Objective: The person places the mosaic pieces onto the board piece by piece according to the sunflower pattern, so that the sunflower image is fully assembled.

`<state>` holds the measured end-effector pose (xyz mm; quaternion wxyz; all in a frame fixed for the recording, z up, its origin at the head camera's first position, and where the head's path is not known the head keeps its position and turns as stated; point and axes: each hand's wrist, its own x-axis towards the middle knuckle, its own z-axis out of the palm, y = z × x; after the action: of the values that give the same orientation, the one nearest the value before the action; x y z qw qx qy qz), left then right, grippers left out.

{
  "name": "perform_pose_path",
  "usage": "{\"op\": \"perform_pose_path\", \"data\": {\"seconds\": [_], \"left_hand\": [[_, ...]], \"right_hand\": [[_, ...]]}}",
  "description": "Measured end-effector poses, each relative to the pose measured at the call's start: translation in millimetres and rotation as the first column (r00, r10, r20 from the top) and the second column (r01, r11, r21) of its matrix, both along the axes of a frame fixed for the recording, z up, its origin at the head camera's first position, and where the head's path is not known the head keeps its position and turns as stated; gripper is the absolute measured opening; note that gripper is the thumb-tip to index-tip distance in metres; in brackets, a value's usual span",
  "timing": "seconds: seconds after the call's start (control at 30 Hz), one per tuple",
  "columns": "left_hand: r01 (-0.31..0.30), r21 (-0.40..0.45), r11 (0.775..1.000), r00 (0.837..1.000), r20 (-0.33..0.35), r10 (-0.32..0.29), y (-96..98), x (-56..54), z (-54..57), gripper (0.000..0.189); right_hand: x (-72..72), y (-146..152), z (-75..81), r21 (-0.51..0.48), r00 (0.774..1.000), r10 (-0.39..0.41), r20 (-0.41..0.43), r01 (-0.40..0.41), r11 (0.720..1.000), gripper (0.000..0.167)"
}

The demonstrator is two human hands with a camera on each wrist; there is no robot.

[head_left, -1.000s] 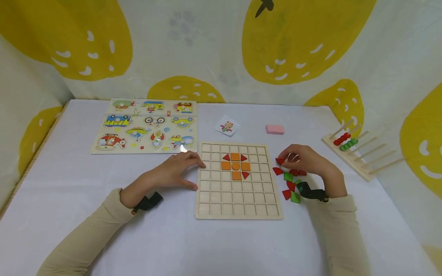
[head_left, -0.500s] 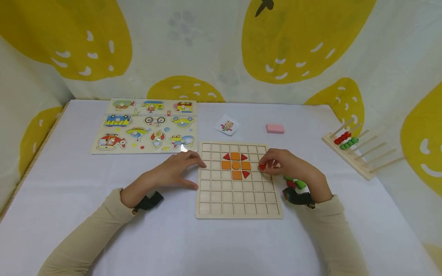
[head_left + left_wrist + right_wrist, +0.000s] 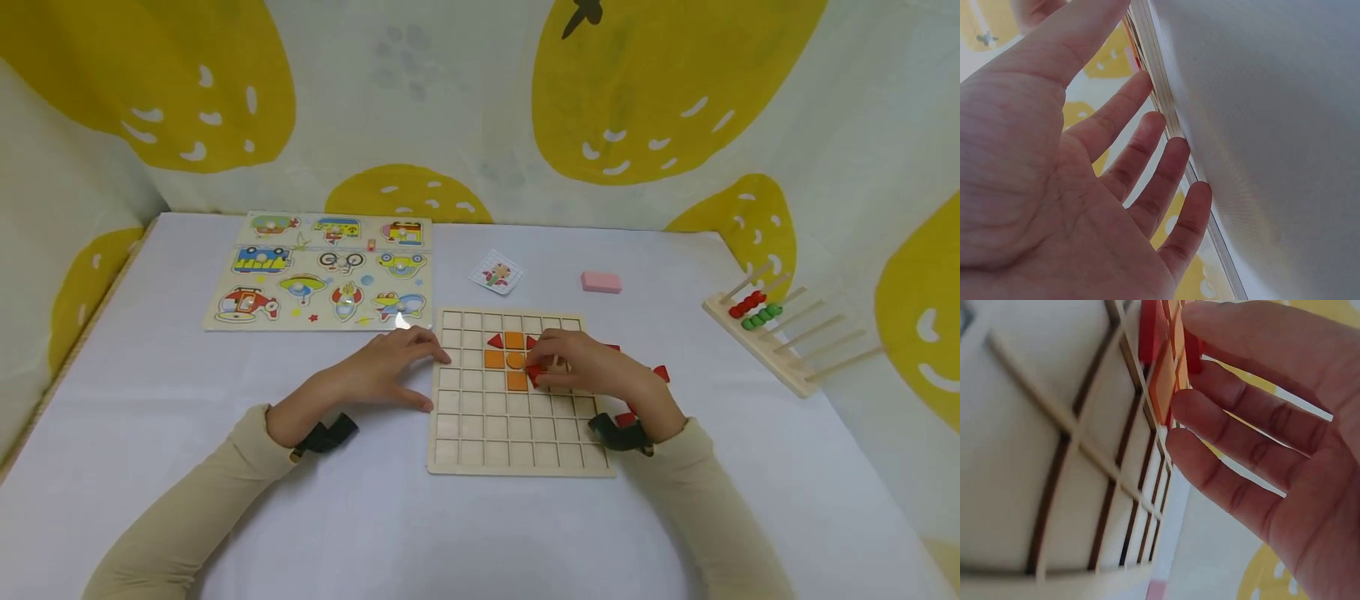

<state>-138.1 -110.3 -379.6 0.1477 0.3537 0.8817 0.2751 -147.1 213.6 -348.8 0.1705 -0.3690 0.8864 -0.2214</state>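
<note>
The wooden grid board (image 3: 483, 452) lies flat on the white table. On it, orange squares (image 3: 517, 381) surround an orange disc (image 3: 514, 360), with a red triangle (image 3: 495, 341) at the upper left. My right hand (image 3: 588, 363) is over the board beside the disc. Its thumb and index finger pinch a red piece (image 3: 1193, 349), mostly hidden by the fingers; its exact shape cannot be told. With fingers spread and relaxed, my left hand (image 3: 378, 372) touches the board's left edge. In the left wrist view, the fingertips (image 3: 1177, 147) meet that edge.
Loose red pieces (image 3: 661, 373) lie right of the board, partly behind my right hand. Behind the board are a pattern card (image 3: 497, 272) and a pink block (image 3: 602, 282). A vehicle puzzle (image 3: 322, 317) lies back left; a bead rack (image 3: 765, 348) stands far right.
My right hand has picked up a red piece from the loose pieces and carried it left over the board to beside the orange disc. My left hand has stayed at the board's edge.
</note>
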Motion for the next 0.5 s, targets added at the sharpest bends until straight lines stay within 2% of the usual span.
{"op": "perform_pose_path", "data": {"seconds": [0.3,0.5], "left_hand": [[0.003,-0.003,1.0,1.0,-0.009,-0.003,-0.8,-2.2,-3.4,0.058],[0.01,0.012,1.0,1.0,-0.012,-0.01,0.1,-0.9,-1.3,0.058]], "right_hand": [[-1.0,-23,-10.1,-0.008,0.997,0.068,-0.037,-0.068,0.998,0.021],[-2.9,-35,-10.4,-0.027,0.993,0.109,-0.046,-0.11,0.994,0.021]]}}
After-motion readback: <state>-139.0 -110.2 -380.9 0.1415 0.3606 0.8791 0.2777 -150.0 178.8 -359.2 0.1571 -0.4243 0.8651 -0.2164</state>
